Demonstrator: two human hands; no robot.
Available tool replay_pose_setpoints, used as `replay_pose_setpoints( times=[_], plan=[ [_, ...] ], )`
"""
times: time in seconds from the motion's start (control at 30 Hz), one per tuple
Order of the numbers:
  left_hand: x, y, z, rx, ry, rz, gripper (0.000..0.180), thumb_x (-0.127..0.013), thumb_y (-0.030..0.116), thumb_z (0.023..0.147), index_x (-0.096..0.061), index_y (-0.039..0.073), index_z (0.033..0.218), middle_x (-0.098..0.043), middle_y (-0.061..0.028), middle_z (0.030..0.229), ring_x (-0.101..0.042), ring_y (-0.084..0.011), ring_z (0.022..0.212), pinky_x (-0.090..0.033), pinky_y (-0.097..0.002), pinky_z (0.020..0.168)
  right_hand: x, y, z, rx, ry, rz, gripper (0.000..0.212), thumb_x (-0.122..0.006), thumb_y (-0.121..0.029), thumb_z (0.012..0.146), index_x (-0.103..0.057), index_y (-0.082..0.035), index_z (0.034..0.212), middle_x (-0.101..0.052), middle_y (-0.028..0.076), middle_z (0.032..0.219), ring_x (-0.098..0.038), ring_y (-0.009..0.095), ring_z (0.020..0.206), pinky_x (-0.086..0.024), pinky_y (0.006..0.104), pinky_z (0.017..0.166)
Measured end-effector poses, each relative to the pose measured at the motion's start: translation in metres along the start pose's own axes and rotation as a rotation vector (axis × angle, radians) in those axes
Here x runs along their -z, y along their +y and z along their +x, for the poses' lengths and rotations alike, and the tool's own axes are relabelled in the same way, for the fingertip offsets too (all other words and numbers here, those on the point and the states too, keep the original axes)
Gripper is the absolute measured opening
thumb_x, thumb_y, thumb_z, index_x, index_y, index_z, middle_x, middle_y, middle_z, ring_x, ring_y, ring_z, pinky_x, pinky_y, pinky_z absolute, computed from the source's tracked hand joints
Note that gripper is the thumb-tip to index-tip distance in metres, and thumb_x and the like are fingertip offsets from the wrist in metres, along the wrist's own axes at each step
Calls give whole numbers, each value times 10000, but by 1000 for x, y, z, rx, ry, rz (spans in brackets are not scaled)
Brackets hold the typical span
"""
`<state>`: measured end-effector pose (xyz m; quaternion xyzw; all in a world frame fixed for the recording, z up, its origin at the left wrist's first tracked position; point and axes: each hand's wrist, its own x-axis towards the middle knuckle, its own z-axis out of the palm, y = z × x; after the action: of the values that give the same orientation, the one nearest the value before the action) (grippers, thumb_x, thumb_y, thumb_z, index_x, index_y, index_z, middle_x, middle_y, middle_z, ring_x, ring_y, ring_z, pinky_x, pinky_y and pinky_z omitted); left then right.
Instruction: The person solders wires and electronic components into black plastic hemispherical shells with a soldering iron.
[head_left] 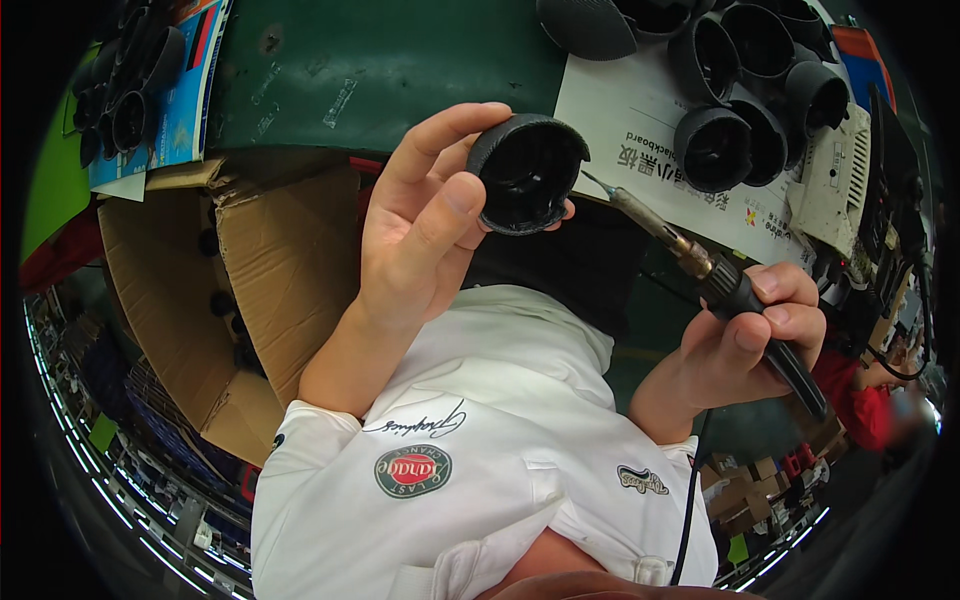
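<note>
My left hand [420,220] grips a round black plastic cup-shaped housing [528,175], its hollow side turned toward me and a notch showing in its right rim. Thumb and fingers press on its textured outer wall. In my right hand [755,335] is a soldering iron [722,282], held by its black handle. The iron's thin metal tip points up and left, close to the housing's right edge; a small gap seems to lie between them.
Several similar black housings [712,150] lie on a white printed sheet [620,130] at the right. A beige soldering station [835,180] stands beyond them. More black parts [130,120] sit far left. An open cardboard box [290,270] stands below the green table [300,80]. A black cable [688,500] hangs down.
</note>
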<state>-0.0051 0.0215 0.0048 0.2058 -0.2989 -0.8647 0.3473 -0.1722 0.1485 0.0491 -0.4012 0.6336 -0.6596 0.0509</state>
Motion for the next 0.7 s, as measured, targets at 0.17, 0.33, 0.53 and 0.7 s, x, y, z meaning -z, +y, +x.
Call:
replay_pose_setpoints(
  times=[0.17, 0.33, 0.53, 0.7],
  plan=[
    [5, -2, 0, -23, -76, 171, 476, -451, 247, 930, -317, 52, 1342, -434, -288, 1268, -588, -408, 974, -524, -459, 802, -7, -1, 1, 19, 21, -17, 367, -820, -232, 677, -499, -96, 790, -572, 97, 799, -555, 140, 648, -449, 209, 557],
    [6, -2, 1, -20, -73, 168, 476, -463, 244, 925, -324, 50, 1337, -426, -290, 1275, -588, -407, 977, -521, -463, 812, -10, 2, 1, 25, 1, -7, 342, -813, -196, 687, -514, -91, 813, -584, 117, 824, -563, 134, 648, -456, 198, 548],
    [6, -3, 1, -36, -81, 173, 467, -480, 240, 916, -341, 45, 1318, -420, -292, 1277, -585, -404, 984, -520, -473, 817, -10, 3, 1, 28, -41, 18, 340, -813, -166, 686, -513, -86, 825, -584, 126, 833, -570, 138, 653, -470, 210, 552],
    [7, -2, 1, -33, -93, 164, 463, -482, 233, 912, -346, 45, 1313, -414, -289, 1283, -573, -402, 1009, -519, -478, 823, -10, 6, 1, 26, -42, 10, 339, -811, -160, 688, -512, -81, 827, -585, 130, 837, -574, 145, 657, -479, 218, 560]
  ],
)
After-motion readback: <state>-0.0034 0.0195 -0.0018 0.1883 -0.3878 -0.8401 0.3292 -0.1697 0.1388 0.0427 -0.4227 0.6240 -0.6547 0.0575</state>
